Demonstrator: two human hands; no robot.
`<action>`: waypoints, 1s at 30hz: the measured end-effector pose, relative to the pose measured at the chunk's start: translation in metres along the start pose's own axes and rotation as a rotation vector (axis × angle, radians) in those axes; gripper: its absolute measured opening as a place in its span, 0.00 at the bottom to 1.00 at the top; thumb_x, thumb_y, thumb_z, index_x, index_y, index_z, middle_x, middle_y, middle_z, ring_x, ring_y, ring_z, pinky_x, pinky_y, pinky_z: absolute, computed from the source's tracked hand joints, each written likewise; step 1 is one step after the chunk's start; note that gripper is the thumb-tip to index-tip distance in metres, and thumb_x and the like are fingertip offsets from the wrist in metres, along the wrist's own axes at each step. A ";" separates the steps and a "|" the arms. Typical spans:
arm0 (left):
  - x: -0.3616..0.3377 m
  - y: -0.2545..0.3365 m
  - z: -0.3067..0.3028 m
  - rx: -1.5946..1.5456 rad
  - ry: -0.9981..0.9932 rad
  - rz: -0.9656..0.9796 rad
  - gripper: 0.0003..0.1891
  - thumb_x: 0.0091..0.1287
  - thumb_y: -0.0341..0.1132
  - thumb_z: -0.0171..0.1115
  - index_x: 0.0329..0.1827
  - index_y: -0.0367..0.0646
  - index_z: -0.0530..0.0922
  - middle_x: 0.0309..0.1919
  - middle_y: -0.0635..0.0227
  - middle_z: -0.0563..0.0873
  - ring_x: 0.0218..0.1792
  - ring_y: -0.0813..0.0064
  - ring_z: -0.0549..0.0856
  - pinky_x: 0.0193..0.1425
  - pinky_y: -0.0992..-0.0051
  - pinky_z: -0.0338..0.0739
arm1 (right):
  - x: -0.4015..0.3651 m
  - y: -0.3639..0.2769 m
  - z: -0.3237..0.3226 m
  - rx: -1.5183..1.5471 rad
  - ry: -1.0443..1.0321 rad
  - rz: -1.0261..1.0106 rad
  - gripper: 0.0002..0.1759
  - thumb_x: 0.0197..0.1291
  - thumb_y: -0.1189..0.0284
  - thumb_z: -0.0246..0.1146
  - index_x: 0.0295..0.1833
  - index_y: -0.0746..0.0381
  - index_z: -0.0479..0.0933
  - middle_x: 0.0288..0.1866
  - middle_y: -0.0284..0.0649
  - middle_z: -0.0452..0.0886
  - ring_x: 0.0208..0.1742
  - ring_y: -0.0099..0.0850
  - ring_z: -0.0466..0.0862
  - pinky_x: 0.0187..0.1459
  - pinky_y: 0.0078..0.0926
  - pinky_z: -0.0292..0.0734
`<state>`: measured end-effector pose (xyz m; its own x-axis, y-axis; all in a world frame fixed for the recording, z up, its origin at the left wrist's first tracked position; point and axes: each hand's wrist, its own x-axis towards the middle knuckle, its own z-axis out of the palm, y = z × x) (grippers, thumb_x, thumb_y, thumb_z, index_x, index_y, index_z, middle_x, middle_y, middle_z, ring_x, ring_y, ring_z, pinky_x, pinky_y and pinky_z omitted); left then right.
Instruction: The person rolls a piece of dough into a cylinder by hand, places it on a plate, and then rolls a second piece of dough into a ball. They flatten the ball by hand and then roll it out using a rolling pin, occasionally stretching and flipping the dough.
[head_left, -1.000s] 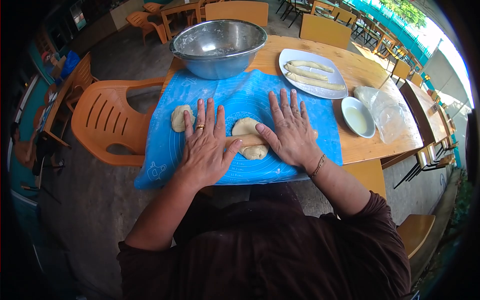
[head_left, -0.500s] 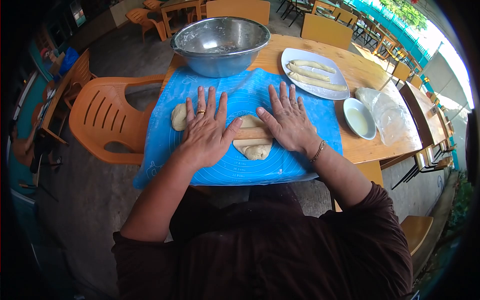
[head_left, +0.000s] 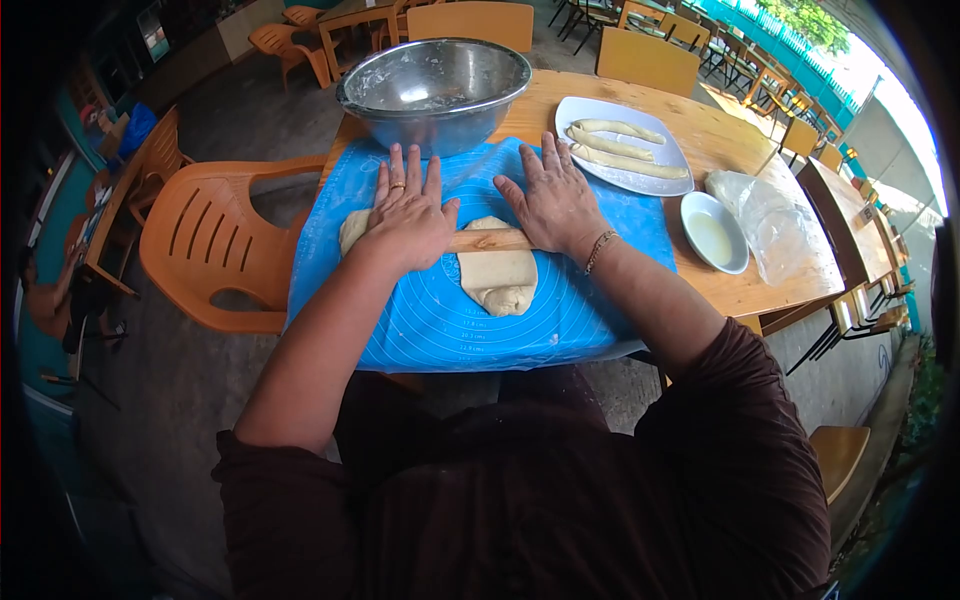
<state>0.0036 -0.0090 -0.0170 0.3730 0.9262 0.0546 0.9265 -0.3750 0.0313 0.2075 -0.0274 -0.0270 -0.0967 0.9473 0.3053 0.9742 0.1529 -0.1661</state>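
Note:
A wooden rolling pin [head_left: 490,240] lies across a piece of dough [head_left: 497,275] that is flattened in the middle and thicker at its near end. My left hand [head_left: 408,220] rests flat over the pin's left end, fingers stretched away from me. On its right end lies my right hand [head_left: 557,200], palm down with the fingers extended. Both palms hide the pin's ends. Beside my left hand sits a second lump of dough [head_left: 352,230], partly covered by that hand. Under everything is a blue silicone mat [head_left: 420,335] with printed circles.
A steel mixing bowl [head_left: 433,95] stands at the mat's far edge. To the right are a white plate [head_left: 665,183] with several dough rolls, a small bowl of pale liquid [head_left: 715,235] and a clear plastic bag [head_left: 780,235]. An orange chair [head_left: 215,240] is at the left.
Both hands have pushed away from me, rolling the pin toward the far end of the dough. More flattened dough shows on the near side. The view has shifted slightly.

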 end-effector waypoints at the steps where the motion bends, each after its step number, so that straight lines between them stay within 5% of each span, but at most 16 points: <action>1: 0.003 0.000 0.001 0.002 -0.001 -0.001 0.36 0.79 0.51 0.35 0.81 0.34 0.46 0.81 0.43 0.42 0.82 0.47 0.34 0.84 0.55 0.27 | 0.004 0.001 0.000 0.002 0.000 -0.001 0.45 0.74 0.42 0.40 0.76 0.72 0.58 0.79 0.69 0.50 0.82 0.60 0.48 0.80 0.48 0.46; 7: 0.004 0.009 -0.004 0.022 0.045 -0.129 0.34 0.78 0.47 0.39 0.79 0.30 0.51 0.80 0.40 0.47 0.81 0.44 0.40 0.84 0.53 0.35 | 0.017 0.000 -0.001 -0.067 -0.046 -0.029 0.42 0.74 0.44 0.43 0.64 0.76 0.71 0.76 0.68 0.59 0.79 0.60 0.56 0.78 0.48 0.50; 13: -0.007 0.005 0.004 -0.077 0.180 -0.012 0.37 0.79 0.54 0.39 0.78 0.28 0.55 0.79 0.37 0.50 0.81 0.43 0.42 0.84 0.53 0.35 | 0.009 -0.001 0.004 -0.077 -0.013 -0.052 0.48 0.72 0.37 0.40 0.76 0.71 0.59 0.79 0.67 0.51 0.82 0.61 0.47 0.80 0.51 0.43; 15: -0.020 0.006 0.003 -0.038 0.116 0.031 0.38 0.79 0.56 0.37 0.78 0.29 0.54 0.80 0.39 0.46 0.81 0.43 0.38 0.83 0.52 0.35 | -0.001 -0.005 -0.001 -0.013 -0.143 0.047 0.51 0.70 0.34 0.38 0.81 0.68 0.50 0.81 0.66 0.45 0.83 0.60 0.41 0.80 0.52 0.38; 30: -0.137 0.013 0.002 -0.117 0.224 0.311 0.45 0.75 0.59 0.45 0.74 0.18 0.53 0.76 0.32 0.53 0.80 0.38 0.48 0.81 0.45 0.41 | -0.118 -0.021 -0.034 0.198 -0.057 -0.176 0.45 0.76 0.47 0.41 0.80 0.72 0.43 0.82 0.65 0.44 0.83 0.62 0.43 0.78 0.58 0.41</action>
<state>-0.0356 -0.1409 -0.0261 0.6031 0.7409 0.2955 0.7541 -0.6503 0.0914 0.2050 -0.1517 -0.0272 -0.2776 0.9148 0.2934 0.8830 0.3633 -0.2971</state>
